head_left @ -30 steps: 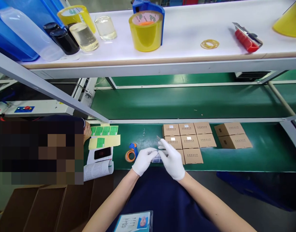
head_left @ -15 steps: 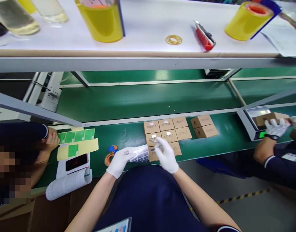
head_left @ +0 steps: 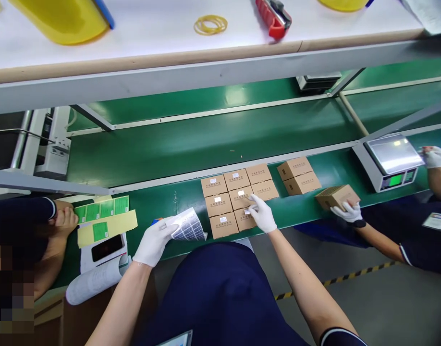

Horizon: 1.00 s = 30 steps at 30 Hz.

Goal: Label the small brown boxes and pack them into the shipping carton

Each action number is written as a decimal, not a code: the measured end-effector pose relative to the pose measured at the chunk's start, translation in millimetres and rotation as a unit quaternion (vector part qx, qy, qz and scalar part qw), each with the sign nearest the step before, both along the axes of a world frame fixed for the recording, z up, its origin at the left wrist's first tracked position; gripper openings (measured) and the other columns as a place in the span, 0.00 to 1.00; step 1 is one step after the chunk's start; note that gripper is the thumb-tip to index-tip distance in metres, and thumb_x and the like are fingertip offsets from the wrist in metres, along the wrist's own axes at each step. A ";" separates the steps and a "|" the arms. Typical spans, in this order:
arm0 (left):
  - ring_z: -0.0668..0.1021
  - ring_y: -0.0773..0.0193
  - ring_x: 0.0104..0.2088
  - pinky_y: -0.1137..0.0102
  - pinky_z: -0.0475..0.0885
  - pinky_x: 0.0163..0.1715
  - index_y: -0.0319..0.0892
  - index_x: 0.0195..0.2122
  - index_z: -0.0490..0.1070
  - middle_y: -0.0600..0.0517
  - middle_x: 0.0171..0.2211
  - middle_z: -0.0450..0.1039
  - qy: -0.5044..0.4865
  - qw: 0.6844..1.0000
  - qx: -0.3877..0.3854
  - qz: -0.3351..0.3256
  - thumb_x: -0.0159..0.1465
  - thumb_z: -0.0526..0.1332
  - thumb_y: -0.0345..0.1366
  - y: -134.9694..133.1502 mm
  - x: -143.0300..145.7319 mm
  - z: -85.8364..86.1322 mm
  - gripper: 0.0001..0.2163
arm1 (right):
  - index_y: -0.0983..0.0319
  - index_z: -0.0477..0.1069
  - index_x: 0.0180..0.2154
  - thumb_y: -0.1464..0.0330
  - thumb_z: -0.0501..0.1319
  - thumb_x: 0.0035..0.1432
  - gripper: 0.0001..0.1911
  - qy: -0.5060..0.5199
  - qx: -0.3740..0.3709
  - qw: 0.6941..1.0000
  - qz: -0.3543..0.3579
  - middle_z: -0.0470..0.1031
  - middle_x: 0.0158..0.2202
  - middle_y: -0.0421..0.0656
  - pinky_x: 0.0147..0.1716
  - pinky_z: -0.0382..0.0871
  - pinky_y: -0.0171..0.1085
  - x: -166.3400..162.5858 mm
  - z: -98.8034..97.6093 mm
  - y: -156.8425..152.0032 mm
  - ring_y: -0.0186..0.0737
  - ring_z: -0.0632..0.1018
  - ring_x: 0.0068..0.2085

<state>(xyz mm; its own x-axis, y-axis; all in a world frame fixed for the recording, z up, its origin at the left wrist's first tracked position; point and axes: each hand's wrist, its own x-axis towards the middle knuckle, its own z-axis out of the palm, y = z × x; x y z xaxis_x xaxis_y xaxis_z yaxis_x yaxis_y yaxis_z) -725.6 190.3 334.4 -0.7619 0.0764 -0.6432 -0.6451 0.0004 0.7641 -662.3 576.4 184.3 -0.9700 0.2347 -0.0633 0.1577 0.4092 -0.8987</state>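
My left hand [head_left: 153,241], in a white glove, grips a curled sheet of small white stickers [head_left: 187,226] above the green belt's near edge. My right hand [head_left: 263,213], also gloved, rests on a small brown box [head_left: 244,218] in the front row of a block of brown boxes [head_left: 238,194], its fingertips pinched at a white label there. Several boxes in the block carry a white label on top; the box under my left-front, [head_left: 224,225], has one too.
Two more brown boxes [head_left: 299,175] lie right of the block. A co-worker's gloved hand [head_left: 346,210] holds a box beside a scale [head_left: 389,160]. At left another person's hand [head_left: 64,218] touches green label sheets [head_left: 102,217]. An overhead shelf [head_left: 170,72] holds tape, rubber bands and a cutter.
My right hand left the sticker sheet and moved right onto a front-row box. The left hand kept the sheet and drifted left. The co-worker took a box off the scale; my view swung right.
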 end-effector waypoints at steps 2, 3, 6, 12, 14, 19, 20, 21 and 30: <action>0.82 0.47 0.48 0.61 0.79 0.47 0.39 0.49 0.81 0.42 0.48 0.83 0.001 1.000 -0.009 0.001 0.48 0.79 0.45 2.8 -0.6 2.6 0.28 | 0.62 0.66 0.65 0.71 0.56 0.60 0.31 -0.002 -0.002 1.000 0.010 0.76 0.57 0.50 0.47 0.80 0.44 -1.4 -5.3 -0.5 0.38 0.81 0.40; 0.82 0.47 0.48 0.61 0.79 0.47 0.38 0.49 0.81 0.42 0.48 0.83 0.000 1.000 -0.014 0.003 0.47 0.79 0.45 3.7 -0.6 3.5 0.29 | 0.62 0.65 0.65 0.71 0.56 0.59 0.31 -0.002 -0.001 1.000 0.012 0.76 0.57 0.49 0.46 0.80 0.44 -1.4 -7.4 -0.1 0.38 0.81 0.39; 0.82 0.48 0.48 0.61 0.78 0.47 0.38 0.49 0.81 0.42 0.48 0.83 -0.008 1.000 -0.020 0.010 0.46 0.80 0.44 5.1 -0.6 4.8 0.30 | 0.62 0.65 0.65 0.72 0.56 0.58 0.32 0.000 0.003 1.000 0.013 0.77 0.56 0.49 0.46 0.80 0.43 -0.2 -11.1 1.7 0.37 0.81 0.38; 0.82 0.49 0.50 0.62 0.78 0.48 0.38 0.49 0.81 0.42 0.49 0.82 -0.008 1.000 -0.016 0.003 0.48 0.79 0.44 5.8 -1.1 3.7 0.28 | 0.61 0.65 0.65 0.73 0.55 0.57 0.33 0.004 0.020 1.000 0.011 0.76 0.57 0.49 0.45 0.81 0.43 -0.5 -12.1 1.4 0.37 0.81 0.37; 0.82 0.48 0.49 0.62 0.78 0.48 0.38 0.49 0.81 0.42 0.49 0.83 -0.011 1.000 -0.021 0.004 0.47 0.80 0.44 6.3 -1.5 3.8 0.29 | 0.61 0.65 0.66 0.73 0.55 0.58 0.33 0.001 0.019 1.000 0.012 0.76 0.57 0.49 0.45 0.81 0.43 -0.9 -13.1 1.6 0.37 0.81 0.38; 0.82 0.48 0.50 0.64 0.78 0.47 0.38 0.49 0.82 0.42 0.49 0.83 -0.014 1.000 -0.018 0.007 0.47 0.80 0.43 4.7 -1.7 1.4 0.28 | 0.62 0.63 0.67 0.73 0.54 0.60 0.33 0.000 0.044 0.999 0.020 0.77 0.55 0.49 0.47 0.79 0.44 -1.1 -11.5 -2.5 0.37 0.79 0.36; 0.82 0.48 0.50 0.64 0.78 0.47 0.38 0.49 0.82 0.42 0.49 0.83 -0.015 1.000 -0.015 0.008 0.47 0.80 0.43 3.8 -1.4 0.5 0.28 | 0.61 0.63 0.67 0.74 0.53 0.60 0.33 0.004 0.054 0.998 0.025 0.77 0.55 0.49 0.48 0.79 0.44 -1.4 -9.2 -5.3 0.37 0.79 0.36; 0.82 0.49 0.51 0.65 0.78 0.47 0.39 0.49 0.82 0.42 0.50 0.82 -0.016 1.000 -0.012 0.009 0.48 0.80 0.43 3.0 -1.2 -0.4 0.28 | 0.61 0.63 0.68 0.75 0.51 0.60 0.34 0.008 0.065 0.997 0.034 0.76 0.56 0.49 0.49 0.78 0.44 -1.9 -6.2 -8.5 0.37 0.78 0.37; 0.82 0.44 0.50 0.60 0.80 0.48 0.37 0.47 0.82 0.40 0.50 0.82 -0.015 0.999 -0.022 0.022 0.45 0.81 0.44 1.0 -2.9 -9.1 0.29 | 0.62 0.55 0.71 0.63 0.64 0.58 0.43 -0.004 0.273 0.959 -0.070 0.70 0.59 0.56 0.55 0.70 0.59 0.6 6.8 20.0 0.61 0.71 0.57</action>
<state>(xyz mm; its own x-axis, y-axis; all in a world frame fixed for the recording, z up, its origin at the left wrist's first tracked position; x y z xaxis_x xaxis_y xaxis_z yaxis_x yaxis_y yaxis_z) -728.5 191.3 325.3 -0.7444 0.0147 -0.6676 -0.6676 0.0046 0.7445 -661.7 596.4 191.1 -0.9269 0.3622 0.0983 0.2513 0.7935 -0.5543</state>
